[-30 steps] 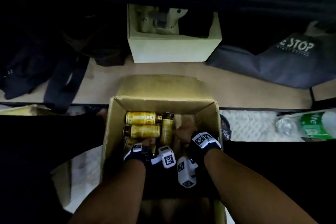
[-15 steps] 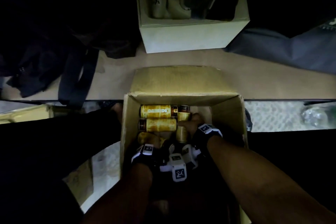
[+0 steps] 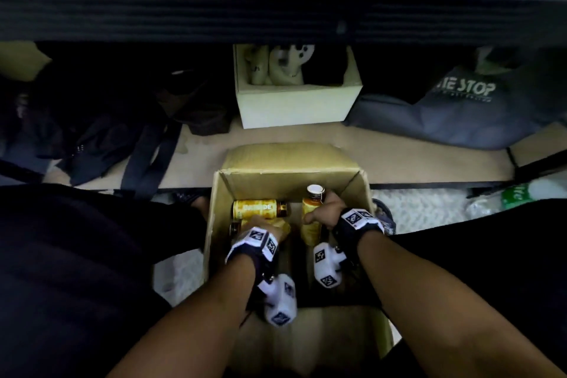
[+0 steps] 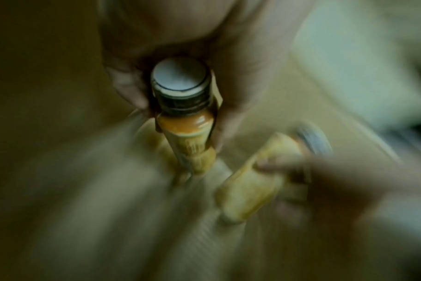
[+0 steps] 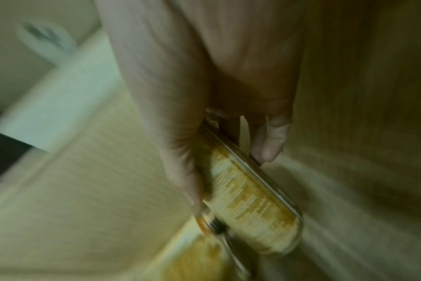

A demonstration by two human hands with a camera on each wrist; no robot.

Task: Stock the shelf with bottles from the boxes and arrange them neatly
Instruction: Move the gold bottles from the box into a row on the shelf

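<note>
An open cardboard box [image 3: 288,174] on the floor holds yellow-labelled bottles. My right hand [image 3: 323,213] grips one bottle [image 3: 310,224] nearly upright, with its white cap [image 3: 315,190] raised towards the box's far wall. The right wrist view shows my fingers [image 5: 269,140] wrapped round this bottle [image 5: 250,201]. My left hand [image 3: 260,224] is low in the box and grips another bottle [image 3: 281,225]. In the left wrist view that bottle [image 4: 184,129] points cap-first [image 4: 180,76] at the camera, between thumb and fingers. One more bottle [image 3: 259,208] lies on its side at the box's far left.
The lowest shelf board [image 3: 399,159] runs just beyond the box. On it stand a white box [image 3: 297,109], a grey bag [image 3: 460,115] and dark clothing with straps [image 3: 107,138]. The dark edge of an upper shelf [image 3: 276,12] overhangs. A plastic bottle [image 3: 518,193] lies right.
My right hand has raised its bottle from lying in the box to nearly upright. My left hand has closed on a bottle and lifted it a little. The head view has tilted upward.
</note>
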